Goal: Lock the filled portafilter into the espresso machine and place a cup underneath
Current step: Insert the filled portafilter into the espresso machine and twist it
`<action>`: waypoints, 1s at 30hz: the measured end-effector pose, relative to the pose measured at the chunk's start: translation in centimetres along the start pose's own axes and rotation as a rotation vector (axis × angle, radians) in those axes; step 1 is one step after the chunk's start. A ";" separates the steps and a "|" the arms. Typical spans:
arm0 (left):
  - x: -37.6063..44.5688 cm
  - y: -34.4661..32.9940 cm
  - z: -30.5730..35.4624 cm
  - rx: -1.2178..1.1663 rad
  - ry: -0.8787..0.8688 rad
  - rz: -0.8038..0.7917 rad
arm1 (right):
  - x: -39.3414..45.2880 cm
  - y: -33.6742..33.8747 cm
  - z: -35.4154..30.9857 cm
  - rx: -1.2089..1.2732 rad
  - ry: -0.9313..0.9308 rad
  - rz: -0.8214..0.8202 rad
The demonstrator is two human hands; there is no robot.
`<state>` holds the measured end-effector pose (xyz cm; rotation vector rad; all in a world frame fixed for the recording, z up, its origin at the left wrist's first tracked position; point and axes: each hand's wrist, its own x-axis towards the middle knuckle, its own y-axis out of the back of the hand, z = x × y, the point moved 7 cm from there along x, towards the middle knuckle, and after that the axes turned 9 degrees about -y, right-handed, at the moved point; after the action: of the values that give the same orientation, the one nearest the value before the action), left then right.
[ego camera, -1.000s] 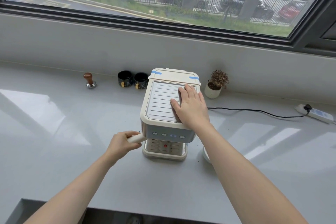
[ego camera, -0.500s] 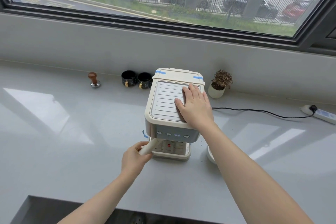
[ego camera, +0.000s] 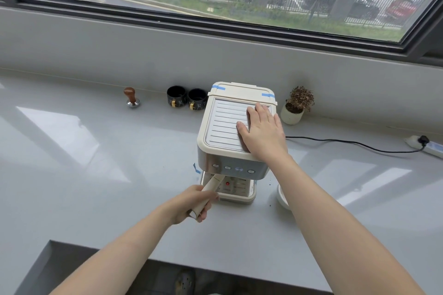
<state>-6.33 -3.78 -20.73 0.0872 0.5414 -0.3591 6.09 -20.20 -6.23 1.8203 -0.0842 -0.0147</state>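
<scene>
A cream espresso machine (ego camera: 223, 124) stands on the grey counter. My right hand (ego camera: 262, 135) lies flat on its ribbed top, fingers spread, holding nothing. My left hand (ego camera: 191, 202) is closed around the cream handle of the portafilter (ego camera: 213, 183), which runs up under the machine's front panel and points toward me; its basket is hidden beneath the machine. Two black cups (ego camera: 176, 96) with gold handles stand side by side left of the machine, at the back of the counter.
A wooden-knobbed tamper (ego camera: 130, 97) stands left of the cups. A small potted plant (ego camera: 296, 106) sits right of the machine. A black cord (ego camera: 347, 143) runs to a power strip (ego camera: 429, 147). A white dish (ego camera: 282, 196) peeks out behind my right forearm.
My left hand has swung the portafilter handle from the machine's left side round toward the front, so it now points at me. My right hand stays flat on the top.
</scene>
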 end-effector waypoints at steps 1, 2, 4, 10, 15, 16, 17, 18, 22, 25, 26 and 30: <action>0.2 -0.2 -0.2 -0.058 -0.004 0.008 | -0.1 0.0 0.0 0.002 0.003 0.004; 0.3 -0.4 -0.5 -0.106 -0.007 0.029 | -0.1 0.1 0.0 0.003 0.004 0.007; 0.5 -0.7 -1.0 -0.172 -0.016 0.086 | -0.2 0.1 0.0 0.004 0.003 0.011; 0.6 -1.4 -1.6 -0.258 -0.031 0.207 | -0.2 0.1 0.1 0.011 -0.005 0.012; 0.7 -2.1 -2.0 -0.279 -0.018 0.292 | -0.3 0.1 0.1 0.031 -0.015 0.020; 0.8 -2.2 -2.1 -0.285 -0.015 0.307 | -0.3 0.1 0.1 0.034 -0.016 0.019; 0.8 -2.2 -2.2 -0.287 -0.012 0.318 | -0.3 0.1 0.1 0.037 -0.017 0.019; 0.8 -2.3 -2.3 -0.289 -0.010 0.324 | -0.4 0.1 0.1 0.037 -0.018 0.018; 0.7 -2.7 -2.1 -0.298 -0.008 0.347 | -0.4 0.2 0.2 0.045 -0.023 0.020; 0.7 -3.2 -2.3 -0.311 0.009 0.382 | -0.4 0.1 0.1 0.044 -0.027 0.019; 0.8 -3.4 -2.3 -0.316 0.017 0.392 | -0.4 0.1 0.1 0.044 -0.027 0.018; 0.8 -4.2 -2.3 -0.322 0.021 0.428 | -0.5 0.1 0.1 0.048 -0.030 0.014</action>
<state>-8.33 -7.59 -23.11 -0.1037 0.5790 0.1483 5.62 -20.29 -6.22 1.8676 -0.1191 -0.0298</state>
